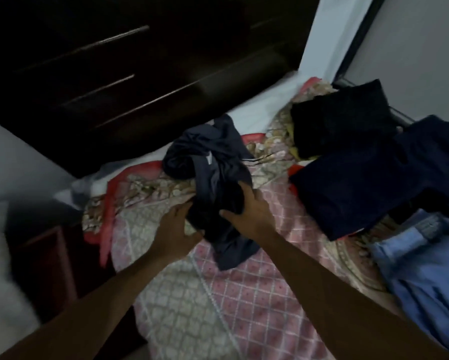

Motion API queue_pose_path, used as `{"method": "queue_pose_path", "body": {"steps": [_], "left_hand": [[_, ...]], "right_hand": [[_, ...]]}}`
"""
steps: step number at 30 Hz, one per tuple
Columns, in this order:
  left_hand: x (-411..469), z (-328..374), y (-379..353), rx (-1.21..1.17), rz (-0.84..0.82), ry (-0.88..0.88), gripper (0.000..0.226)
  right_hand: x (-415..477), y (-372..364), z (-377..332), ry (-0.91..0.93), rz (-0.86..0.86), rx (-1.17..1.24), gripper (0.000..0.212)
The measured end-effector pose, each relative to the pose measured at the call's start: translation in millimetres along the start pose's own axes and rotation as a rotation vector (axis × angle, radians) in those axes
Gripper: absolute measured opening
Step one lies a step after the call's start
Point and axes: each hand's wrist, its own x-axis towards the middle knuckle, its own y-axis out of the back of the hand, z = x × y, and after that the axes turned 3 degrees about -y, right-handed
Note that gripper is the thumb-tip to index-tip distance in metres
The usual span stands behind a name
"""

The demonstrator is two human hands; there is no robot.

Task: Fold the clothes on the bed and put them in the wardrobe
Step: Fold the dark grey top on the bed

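Since the crumpled dark garment is bunched up mid-bed, with the right hand gripping a fold and the left hand reaching under its edge (can't tell if those fingers are closed), lifting now probably just keeps it twisted. It might also drag the bedspread and knock the folded navy pile on the right.

Dark crumpled garment: bunched at mid-bed, on the bedspread.
Left hand: grips the garment's left edge.
Right hand: grips its right side, thumb pressed into the cloth.
Bedspread: pink lattice, floral border.
Black folded garment: far right.
Navy folded garment: just beside it, nearer.
Light blue garment: right edge.
Wardrobe: dark, behind the bed.
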Motion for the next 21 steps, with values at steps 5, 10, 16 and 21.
{"method": "queue_pose_path", "body": {"steps": [5,10,16,21], "left_hand": [[27,3,-15,-0.366,-0.008,0.145,0.051],[50,14,-26,-0.720,0.046,0.384,0.021],[27,90,-7,-0.681,-0.108,0.250,0.027],[-30,150,-12,-0.833,-0.384,0.281,0.016]], "right_hand": [[23,-33,6,-0.102,0.169,0.158,0.082],[15,-26,6,-0.149,0.210,0.375,0.018],[-49,-1,16,-0.106,0.291,0.571,0.036],[-90,29,32,-0.325,0.133,0.845,0.046]]}}
